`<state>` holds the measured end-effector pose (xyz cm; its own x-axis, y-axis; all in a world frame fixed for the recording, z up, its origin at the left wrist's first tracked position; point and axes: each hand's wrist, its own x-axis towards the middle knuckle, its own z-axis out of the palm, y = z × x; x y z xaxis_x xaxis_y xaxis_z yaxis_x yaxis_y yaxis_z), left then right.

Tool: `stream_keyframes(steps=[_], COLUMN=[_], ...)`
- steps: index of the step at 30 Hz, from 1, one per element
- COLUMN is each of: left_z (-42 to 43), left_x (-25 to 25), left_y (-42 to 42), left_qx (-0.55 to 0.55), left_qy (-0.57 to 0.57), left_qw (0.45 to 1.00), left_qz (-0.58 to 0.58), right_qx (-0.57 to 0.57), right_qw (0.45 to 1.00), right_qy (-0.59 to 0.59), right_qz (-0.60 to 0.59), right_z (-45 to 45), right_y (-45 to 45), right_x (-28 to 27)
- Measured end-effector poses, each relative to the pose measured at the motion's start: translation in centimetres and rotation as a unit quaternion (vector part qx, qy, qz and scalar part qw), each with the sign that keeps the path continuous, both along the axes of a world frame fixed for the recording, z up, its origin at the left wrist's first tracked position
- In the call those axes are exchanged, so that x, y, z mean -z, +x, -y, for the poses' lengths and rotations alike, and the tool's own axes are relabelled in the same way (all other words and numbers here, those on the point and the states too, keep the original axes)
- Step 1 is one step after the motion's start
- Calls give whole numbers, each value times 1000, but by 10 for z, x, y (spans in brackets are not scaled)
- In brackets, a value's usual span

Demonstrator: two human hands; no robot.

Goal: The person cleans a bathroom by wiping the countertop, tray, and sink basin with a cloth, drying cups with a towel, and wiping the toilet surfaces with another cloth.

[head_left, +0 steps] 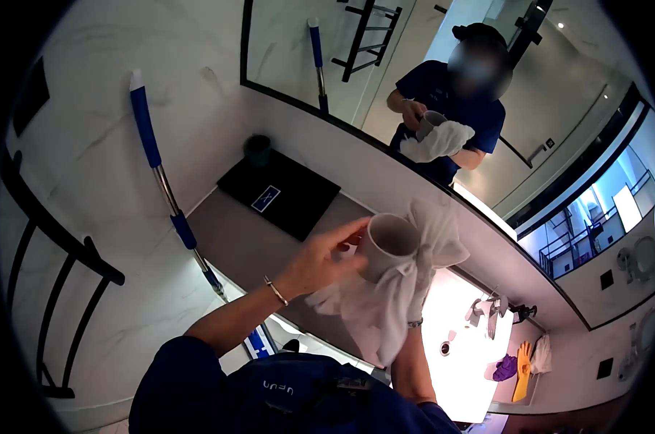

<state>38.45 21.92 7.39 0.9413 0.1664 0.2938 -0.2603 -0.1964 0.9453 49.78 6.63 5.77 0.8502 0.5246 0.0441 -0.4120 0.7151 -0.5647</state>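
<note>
A grey cup [389, 246] is held up over the counter, its open mouth tilted toward me. My left hand [320, 260], with a bracelet at the wrist, grips the cup's left side near the rim. A white cloth [403, 307] is bunched against the right side and underside of the cup and hangs down in folds. My right hand is covered by the cloth, which it holds against the cup; only the wrist and forearm [412, 362] show below, and its fingers are hidden.
On the counter [222, 217] lies a black mat [298, 206] with a dark green cup [257, 150]. A blue-handled pole [145, 123] leans at left beside a black rack [60, 253]. Right are a lit sink [443, 390], faucet [490, 315] and orange glove [522, 372]. A mirror [284, 58] spans the wall.
</note>
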Motion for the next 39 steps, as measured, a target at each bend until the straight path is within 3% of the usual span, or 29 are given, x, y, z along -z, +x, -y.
stream_keyframes(steps=[2, 4, 6, 7, 8, 10, 11, 12, 13, 14, 15, 18, 19, 20, 22, 23, 24, 26, 28, 29, 30, 32, 35, 39], left_z=[28, 26, 17, 17, 20, 19, 22, 25, 31, 36, 42, 43, 39, 29, -1, -29, -71, -132, -180, -201, -218, -248, -268, -287], left_x=[12, 25, 30, 40, 45, 44, 27, 29, 34, 39, 38, 49, 48, 56, 84, 80, 74, 107, 139, 156, 171, 194, 217, 245], left_y=[-6, -4, -6, -5, -4, 4, 0, 3, 4, 2, -3, -1, 1, 7, 26, 30, 40, 69, 94, 109, 123, 141, 165, 178], left_qx=[-80, -102, 13, 22, 18, -38, -8, -13, -16, -18, -19, 23, 15, 10, -130, -203, -274, -396, -499, -550, -597, -587, -636, -655], left_qy=[-72, -109, -307, -358, -365, -604, -668, -669, -677, -684, -697, -746, -723, -722, -562, -491, -413, -272, -89, -34, 21, 9, 64, 121], left_qw=[994, 988, 949, 930, 927, 792, 743, 743, 735, 729, 717, 664, 690, 692, 817, 847, 868, 877, 862, 834, 799, 805, 759, 741], left_qz=[28, 38, -67, -78, -81, -79, -34, -31, -20, -9, -16, -47, -25, -23, -9, -18, -25, 12, 2, -37, -75, -82, -118, -89], right_qx=[82, 96, 23, 4, -2, -114, -55, -61, 87, 226, 172, 204, 53, -59, 109, 169, 196, 203, 107, 93, 93, 110, 145, 213], right_qw=[940, 941, 960, 935, 935, 992, 981, 981, 878, 671, 745, 716, 879, 915, 966, 749, 372, 438, 676, 737, 764, 781, 779, 775], right_qy=[-231, -229, -224, -260, -266, -33, -109, -109, -199, -260, -275, -294, -257, -279, -159, -402, -555, -524, -558, -559, -559, -568, -585, -582], right_qz=[236, 229, 164, 239, 236, 37, 149, 149, 427, 656, 583, 599, 397, 286, 175, 499, 717, 702, 469, 369, 308, 236, 176, 124], right_z=[-3, -15, -17, -13, -11, -17, -18, -24, -30, -35, -34, -42, -35, -27, -29, -1, 33, 101, 127, 137, 148, 165, 183, 210], right_y=[-1, -5, -5, 7, 8, 9, 2, -2, -6, -9, -12, 0, 23, 47, 29, 21, 21, 35, -1, -14, -24, -38, -48, -60], right_x=[6, -3, -6, 12, 21, 32, 30, 30, 31, 31, 24, 11, 52, 57, 63, 64, 72, 142, 123, 118, 115, 104, 86, 62])
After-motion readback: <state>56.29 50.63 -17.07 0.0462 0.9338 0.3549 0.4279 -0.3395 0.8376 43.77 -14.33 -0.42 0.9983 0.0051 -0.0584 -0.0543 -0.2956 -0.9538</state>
